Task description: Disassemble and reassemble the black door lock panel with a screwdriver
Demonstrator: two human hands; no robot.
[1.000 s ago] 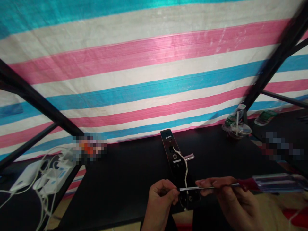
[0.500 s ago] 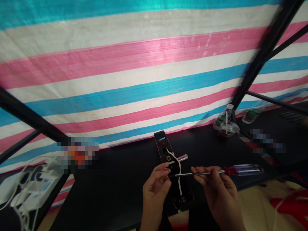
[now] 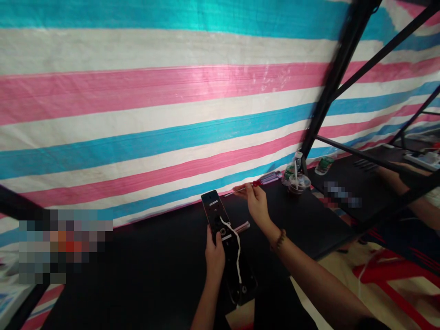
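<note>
Left hand (image 3: 215, 255) gripping a long black panel (image 3: 230, 257) by its edge, white cord (image 3: 238, 247) along it, right hand (image 3: 257, 205) holding a screwdriver (image 3: 262, 180) near striped sheeting (image 3: 172, 119)

A matte black tabletop (image 3: 147, 270). A long, dark electronic panel (image 3: 210, 201) lies lengthwise, from near the back edge to near the front edge. A short, clear pinkish stick (image 3: 243, 227) lies just right of it. Near the back right corner sit a clear plastic cup (image 3: 299, 184) with a straw (image 3: 295, 170) and a green-labelled plastic bottle (image 3: 289, 172).
</note>
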